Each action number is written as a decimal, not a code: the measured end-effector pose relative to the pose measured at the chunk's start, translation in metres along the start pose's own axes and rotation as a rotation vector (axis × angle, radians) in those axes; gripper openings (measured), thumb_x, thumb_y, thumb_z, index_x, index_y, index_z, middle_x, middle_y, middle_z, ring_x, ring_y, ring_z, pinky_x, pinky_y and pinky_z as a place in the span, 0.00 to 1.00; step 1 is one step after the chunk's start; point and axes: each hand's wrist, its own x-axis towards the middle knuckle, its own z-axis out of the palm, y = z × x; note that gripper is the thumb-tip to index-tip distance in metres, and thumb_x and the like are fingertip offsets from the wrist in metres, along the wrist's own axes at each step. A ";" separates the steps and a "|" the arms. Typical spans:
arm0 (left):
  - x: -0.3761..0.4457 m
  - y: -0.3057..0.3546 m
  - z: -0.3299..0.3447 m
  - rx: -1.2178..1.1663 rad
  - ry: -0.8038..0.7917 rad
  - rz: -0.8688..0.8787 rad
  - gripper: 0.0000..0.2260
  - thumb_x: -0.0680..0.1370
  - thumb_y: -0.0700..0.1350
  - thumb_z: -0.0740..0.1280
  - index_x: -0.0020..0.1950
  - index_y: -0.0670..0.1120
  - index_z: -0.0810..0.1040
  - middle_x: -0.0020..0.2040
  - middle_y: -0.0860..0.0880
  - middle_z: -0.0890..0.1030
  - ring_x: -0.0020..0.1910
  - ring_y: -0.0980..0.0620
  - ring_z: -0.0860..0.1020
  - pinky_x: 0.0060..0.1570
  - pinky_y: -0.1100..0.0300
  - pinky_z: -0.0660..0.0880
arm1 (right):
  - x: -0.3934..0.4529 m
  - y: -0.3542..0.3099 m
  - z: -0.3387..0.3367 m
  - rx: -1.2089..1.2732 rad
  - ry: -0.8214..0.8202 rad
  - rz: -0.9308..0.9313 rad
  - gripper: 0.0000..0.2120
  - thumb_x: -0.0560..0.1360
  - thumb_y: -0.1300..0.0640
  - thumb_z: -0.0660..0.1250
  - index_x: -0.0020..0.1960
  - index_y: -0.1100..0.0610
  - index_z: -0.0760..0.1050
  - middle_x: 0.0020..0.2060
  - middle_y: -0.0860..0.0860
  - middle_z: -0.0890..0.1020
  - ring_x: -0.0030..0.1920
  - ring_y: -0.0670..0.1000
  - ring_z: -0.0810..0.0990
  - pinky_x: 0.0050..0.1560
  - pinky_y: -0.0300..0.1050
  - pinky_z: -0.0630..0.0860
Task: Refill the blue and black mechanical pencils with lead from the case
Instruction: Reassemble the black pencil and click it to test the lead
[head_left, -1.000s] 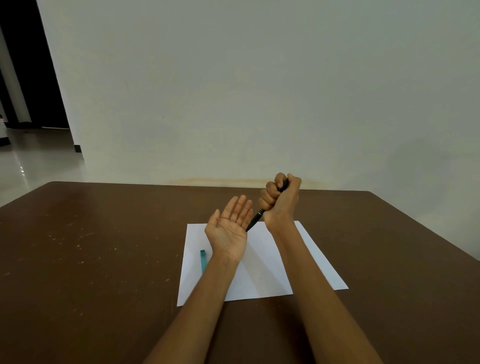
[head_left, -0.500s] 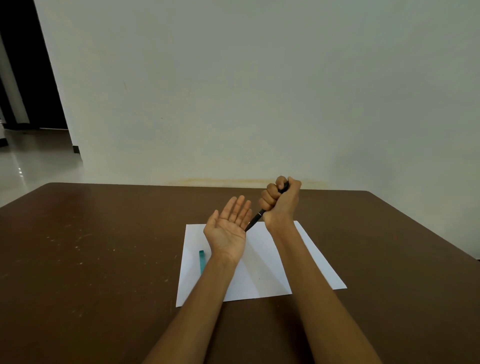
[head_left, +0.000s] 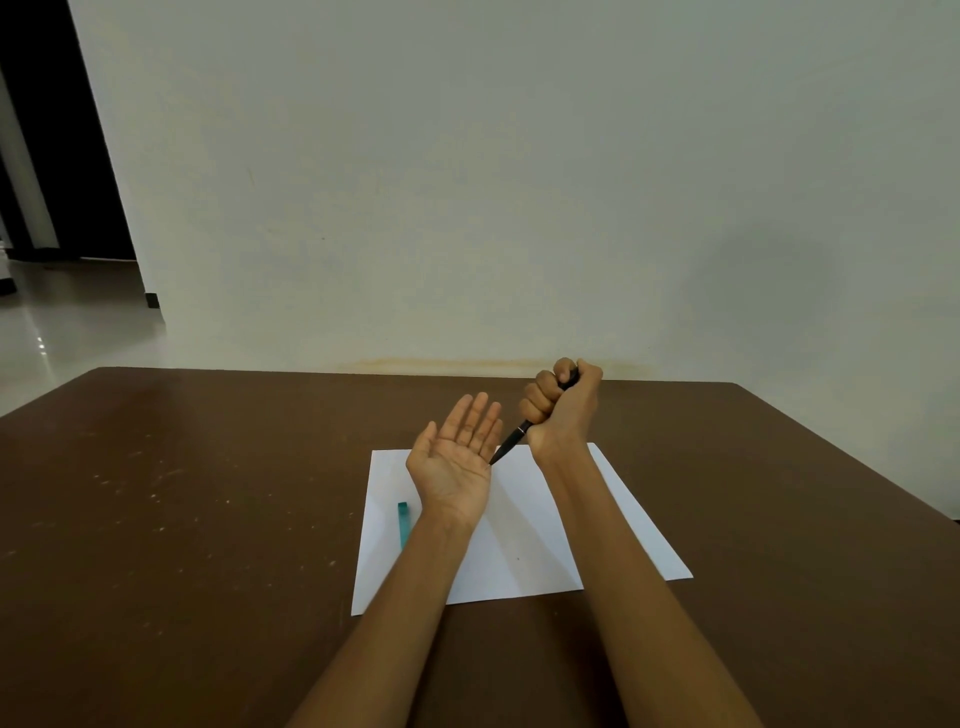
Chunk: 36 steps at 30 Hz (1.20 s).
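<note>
1. Head view: your right hand (head_left: 563, 402) makes a fist-like grip round the black pencil (head_left: 511, 442), thumb over its top end at about 1 o'clock.
2. The pencil's long axis slants from 1 o'clock down to 7 o'clock, with the tip at the edge of your left hand (head_left: 457, 457); contact is unclear.
3. Your left hand is flat, palm up, fingers straight, holding nothing, just beside the right at its 8 o'clock.
4. A teal piece (head_left: 402, 524), probably the blue pencil or the case, lies on the paper (head_left: 524, 540) on the tabletop (head_left: 182, 519), at 7 o'clock from your left hand, which is the nearer one.
5. Whether any lead shows at the tip is too small to tell.
</note>
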 end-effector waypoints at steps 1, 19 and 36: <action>0.000 0.000 0.000 -0.004 0.001 0.000 0.21 0.81 0.50 0.50 0.61 0.39 0.74 0.59 0.40 0.79 0.60 0.41 0.77 0.64 0.50 0.69 | 0.000 0.000 0.000 0.004 0.000 0.000 0.18 0.76 0.52 0.50 0.29 0.53 0.60 0.19 0.45 0.57 0.18 0.44 0.52 0.19 0.32 0.51; -0.015 0.015 0.018 0.306 0.017 0.032 0.17 0.80 0.43 0.55 0.64 0.37 0.73 0.55 0.40 0.80 0.55 0.44 0.79 0.57 0.54 0.74 | -0.016 -0.019 -0.010 -0.375 -0.186 0.428 0.13 0.81 0.64 0.53 0.61 0.69 0.70 0.38 0.57 0.74 0.39 0.52 0.76 0.41 0.44 0.82; -0.028 0.039 0.027 0.992 0.175 -0.190 0.17 0.82 0.45 0.56 0.67 0.38 0.68 0.62 0.39 0.75 0.54 0.41 0.77 0.55 0.54 0.74 | -0.016 0.001 -0.001 -1.268 -0.160 0.425 0.11 0.75 0.68 0.65 0.56 0.72 0.76 0.35 0.56 0.78 0.34 0.50 0.78 0.39 0.39 0.78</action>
